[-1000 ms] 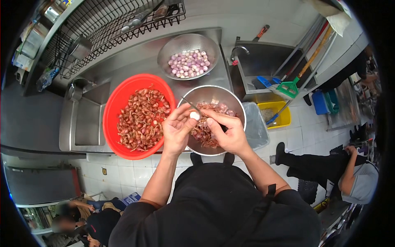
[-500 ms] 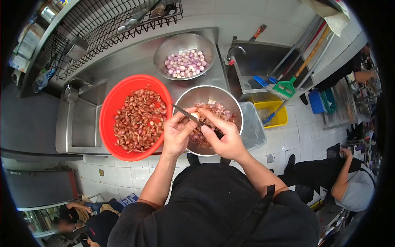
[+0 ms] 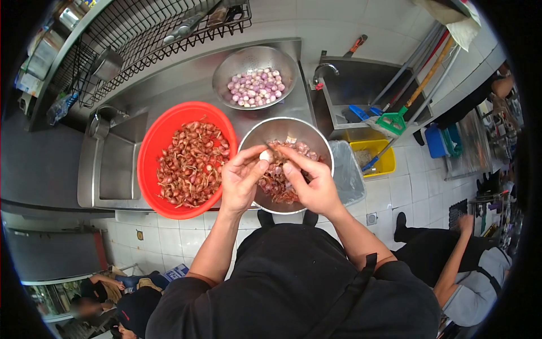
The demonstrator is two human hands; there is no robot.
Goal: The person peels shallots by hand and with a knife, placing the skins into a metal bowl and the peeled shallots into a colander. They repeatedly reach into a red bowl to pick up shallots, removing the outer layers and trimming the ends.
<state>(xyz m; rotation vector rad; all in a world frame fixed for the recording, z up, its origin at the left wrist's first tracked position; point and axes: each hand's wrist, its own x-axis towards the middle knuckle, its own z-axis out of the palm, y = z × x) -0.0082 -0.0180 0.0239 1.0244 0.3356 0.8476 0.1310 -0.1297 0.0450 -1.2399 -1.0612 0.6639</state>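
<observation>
Between its thumb and fingers my left hand holds a pale peeled shallot. My right hand is closed round a knife, of which only a bit shows beside the shallot. Both hands are over a steel bowl holding shallot skins. To the left, a red basin is filled with unpeeled shallots. Behind the bowl, a steel colander contains peeled purple-white shallots.
A sink lies left of the basin, another at back right. A clear plastic bag touches the bowl's right side. Beyond it are a yellow bin and long-handled brooms. People stand at lower left and right.
The knife blade, earlier pointing up and left across the shallot, is now mostly hidden by my right hand. The shallot shows more fully. A person at right has shifted lower.
</observation>
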